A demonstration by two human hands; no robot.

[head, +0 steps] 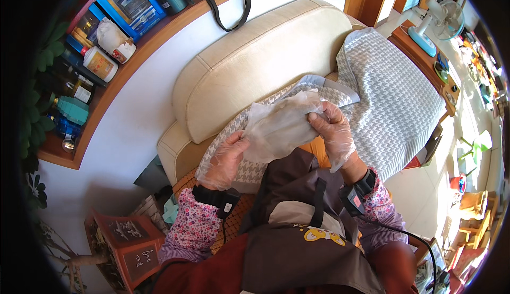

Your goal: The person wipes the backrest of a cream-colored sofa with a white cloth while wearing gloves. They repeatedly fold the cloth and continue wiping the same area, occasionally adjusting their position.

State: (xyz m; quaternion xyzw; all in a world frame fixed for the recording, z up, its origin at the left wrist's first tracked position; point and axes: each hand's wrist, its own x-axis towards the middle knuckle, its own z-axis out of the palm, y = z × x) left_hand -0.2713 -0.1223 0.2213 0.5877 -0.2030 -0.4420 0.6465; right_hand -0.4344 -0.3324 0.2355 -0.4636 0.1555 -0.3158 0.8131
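Both my hands wear thin clear plastic gloves. Between them, above my lap, a translucent whitish sheet or bag, perhaps plastic film (281, 128), is stretched out; its exact kind I cannot tell. My left hand (227, 156) pinches its left edge between thumb and fingers. The right edge is gripped by my right hand (334, 132), thumb on top. Behind the sheet lies a grey and white houndstooth cover (390, 95) on the cream leather sofa (263, 63). A dark apron (303, 254) with a cartoon print covers my lap.
A wooden shelf (159, 25) with bottles and boxes runs along the upper left. At lower left stands a brown square plant pot (133, 246). A fan (422, 39) sits on a wooden side table (410, 35) at upper right. A cable (418, 238) hangs from my right wrist device.
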